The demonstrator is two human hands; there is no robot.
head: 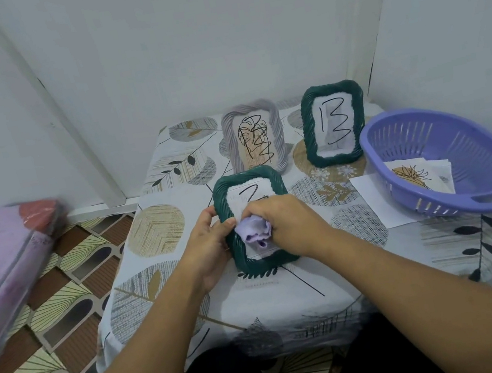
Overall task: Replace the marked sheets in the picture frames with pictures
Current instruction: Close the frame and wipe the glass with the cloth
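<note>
The left hand [207,242] gripped the near frame's [263,263] left edge on the table [321,288]; the right hand [284,222] clutched a cloth [253,232] against its glass.

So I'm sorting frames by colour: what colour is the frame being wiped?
Dark green frame, clearest in the head view.

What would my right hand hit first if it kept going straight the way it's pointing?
The right hand, holding a purple cloth on the near green frame, points left toward the left hand gripping that frame's edge. It would likely meet those fingers first, though depth is unclear.
</note>
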